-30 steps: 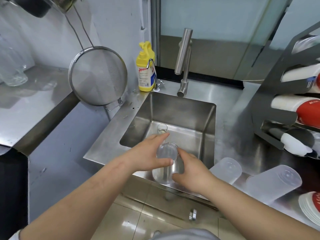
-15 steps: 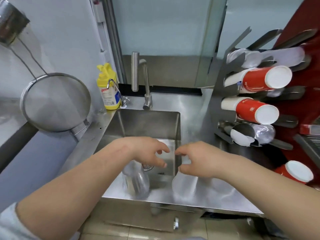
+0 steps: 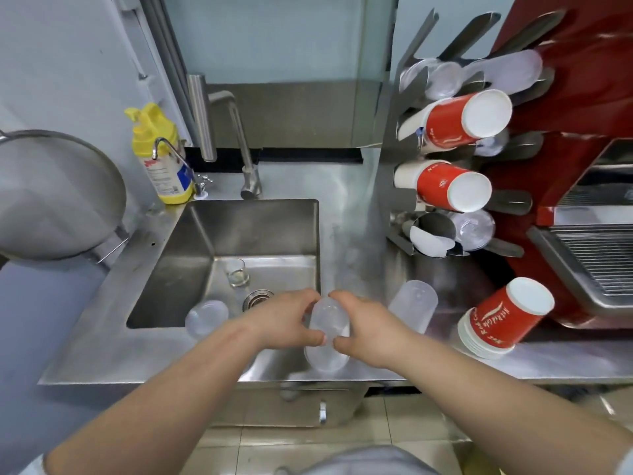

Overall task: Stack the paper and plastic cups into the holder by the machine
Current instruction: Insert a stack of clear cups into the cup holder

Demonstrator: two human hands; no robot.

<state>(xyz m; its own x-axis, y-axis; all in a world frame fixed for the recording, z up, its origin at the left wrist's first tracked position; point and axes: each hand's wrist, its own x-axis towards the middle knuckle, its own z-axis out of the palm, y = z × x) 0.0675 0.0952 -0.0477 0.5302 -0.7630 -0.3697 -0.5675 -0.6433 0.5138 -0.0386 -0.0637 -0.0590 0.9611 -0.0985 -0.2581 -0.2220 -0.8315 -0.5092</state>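
A stack of clear plastic cups [image 3: 327, 332] lies on its side at the counter's front edge, just right of the sink. My left hand [image 3: 286, 322] and my right hand [image 3: 366, 329] both grip it from either side. Another clear cup [image 3: 206, 318] lies at the sink's front left, and a frosted cup stack [image 3: 412, 308] lies to the right. A stack of red paper cups [image 3: 501, 318] rests tilted near the red machine. The metal cup holder [image 3: 404, 197] holds red paper cups [image 3: 459, 123] and clear cups [image 3: 442, 78] on its side.
The steel sink [image 3: 239, 234] holds a small glass [image 3: 236, 272] near the drain. A yellow soap bottle [image 3: 159, 156] and tap [image 3: 239, 142] stand behind it. A mesh strainer [image 3: 58, 193] hangs at the left. The red machine [image 3: 582, 166] and its drip tray are at right.
My view has shifted right and down. My left hand let go of the clear cup at the sink's front left, and both hands closed on the cup stack right of the sink.
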